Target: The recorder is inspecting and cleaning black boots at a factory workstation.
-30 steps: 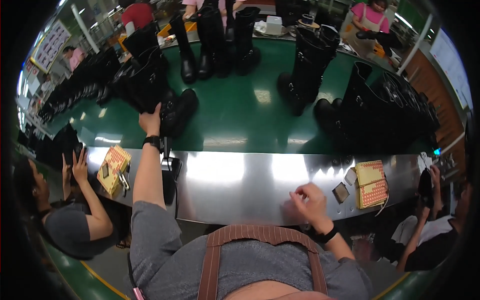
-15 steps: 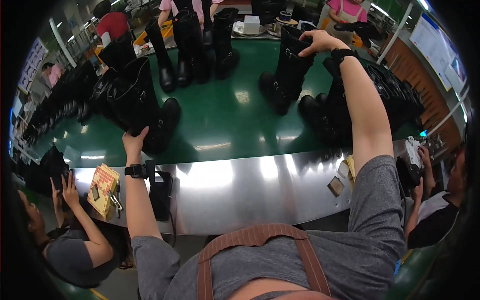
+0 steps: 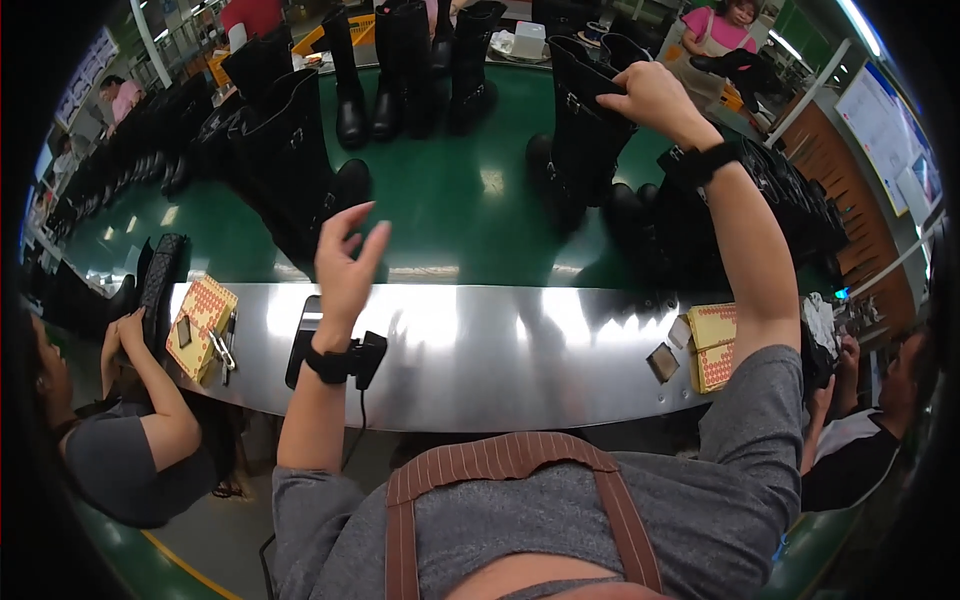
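A tall black boot (image 3: 575, 125) with buckled straps stands on the green table at right of middle. My right hand (image 3: 655, 98) grips the top rim of its shaft, thumb on the near side; part of the fingers is hidden. My left hand (image 3: 350, 262) holds nothing, with thumb and fingers apart. It hovers just in front of another pair of black boots (image 3: 285, 150) at left, near the toe of one. From this view I cannot tell whether the fingertips touch that boot.
More black boots (image 3: 400, 75) stand farther back, and others (image 3: 760, 200) crowd the right. A metal strip (image 3: 470, 340) edges the green table (image 3: 440, 190). On it lie yellow-red pads (image 3: 205, 312), a black flat device (image 3: 303, 345) and a small brown block (image 3: 662, 362). Co-workers sit on both sides.
My left hand has let go of the left boots and moved right and nearer the middle. My right hand stays at the boot's rim. The whole view has shifted slightly.
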The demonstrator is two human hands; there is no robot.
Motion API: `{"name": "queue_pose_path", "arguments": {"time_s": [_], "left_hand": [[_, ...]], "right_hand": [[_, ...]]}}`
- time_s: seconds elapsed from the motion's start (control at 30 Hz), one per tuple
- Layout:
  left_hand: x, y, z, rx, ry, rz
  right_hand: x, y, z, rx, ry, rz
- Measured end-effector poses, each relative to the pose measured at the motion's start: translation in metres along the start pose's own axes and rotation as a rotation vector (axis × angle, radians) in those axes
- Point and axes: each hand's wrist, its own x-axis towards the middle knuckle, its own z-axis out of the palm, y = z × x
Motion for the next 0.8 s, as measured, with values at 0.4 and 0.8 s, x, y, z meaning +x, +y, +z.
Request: {"name": "queue_pose_path", "arguments": {"time_s": [0.4,0.8], "left_hand": [[-0.137,0.074,0.128,-0.202,-0.293,0.191],[-0.14,0.06,0.104,-0.123,-0.381,0.212]], "right_hand": [[-0.208,-0.131,-0.116,0.26,0.029,-0.316],[-0.228,-0.101,-0.125,0.356,0.128,0.109]]}}
